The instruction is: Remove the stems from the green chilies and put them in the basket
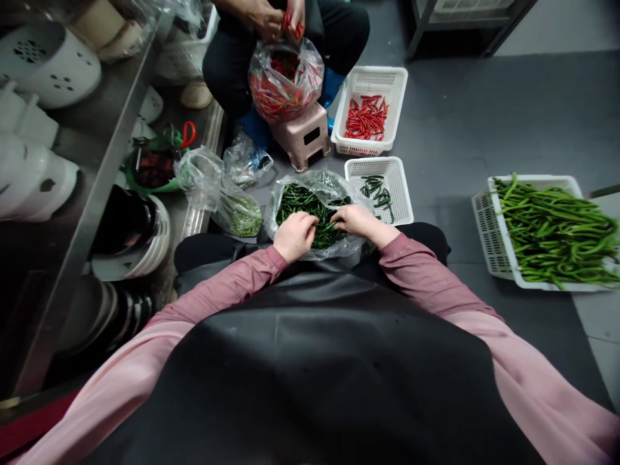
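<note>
A clear plastic bag (317,253) of dark green chili peppers (303,201) lies open in front of my lap. My left hand (295,236) is over its near left part, fingers curled and pinched on a green chili pepper. From the right, my right hand (357,221) reaches over the same bag, its thumb and fingers closed at the tips on a green chili pepper. The two sets of fingertips are a short way apart. Just beyond my right hand stands a small white basket (405,194) with some green chili peppers inside.
A co-worker's hands (278,19) hold red chilies above a bag (285,97) on a pink stool (303,135). A white basket (400,97) holds red chilies. Long green beans fill another basket (494,239) at right. Left are a metal shelf (104,168), a green bag (242,216) and stacked bowls (145,258).
</note>
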`<state>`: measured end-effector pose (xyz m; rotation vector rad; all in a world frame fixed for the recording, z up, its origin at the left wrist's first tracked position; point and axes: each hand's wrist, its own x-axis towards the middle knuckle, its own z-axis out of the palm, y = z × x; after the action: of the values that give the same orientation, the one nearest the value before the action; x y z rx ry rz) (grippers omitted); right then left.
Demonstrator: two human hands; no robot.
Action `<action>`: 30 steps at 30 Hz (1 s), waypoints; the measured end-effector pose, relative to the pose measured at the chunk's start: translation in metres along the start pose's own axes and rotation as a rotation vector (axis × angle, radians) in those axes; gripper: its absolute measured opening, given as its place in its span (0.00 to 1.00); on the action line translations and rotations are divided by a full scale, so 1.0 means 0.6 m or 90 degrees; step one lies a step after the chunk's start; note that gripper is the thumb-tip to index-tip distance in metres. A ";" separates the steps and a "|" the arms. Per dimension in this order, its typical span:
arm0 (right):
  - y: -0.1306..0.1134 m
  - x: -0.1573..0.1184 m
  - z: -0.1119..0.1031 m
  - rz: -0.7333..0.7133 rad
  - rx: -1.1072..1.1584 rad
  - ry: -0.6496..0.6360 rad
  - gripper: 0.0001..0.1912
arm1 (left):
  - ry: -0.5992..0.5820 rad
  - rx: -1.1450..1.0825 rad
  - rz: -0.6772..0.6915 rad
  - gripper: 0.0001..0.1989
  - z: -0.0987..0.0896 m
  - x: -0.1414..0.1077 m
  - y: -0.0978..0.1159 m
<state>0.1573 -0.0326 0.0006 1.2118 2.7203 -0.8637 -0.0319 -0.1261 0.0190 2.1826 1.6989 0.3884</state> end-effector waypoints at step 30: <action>-0.015 0.025 0.026 0.101 0.795 0.257 0.19 | -0.072 -0.653 -0.366 0.16 0.050 0.062 -0.005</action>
<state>0.1379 -0.0351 -0.0123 1.8074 2.0897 -2.7036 -0.0129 -0.0923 -0.0096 0.9334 1.4713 0.7356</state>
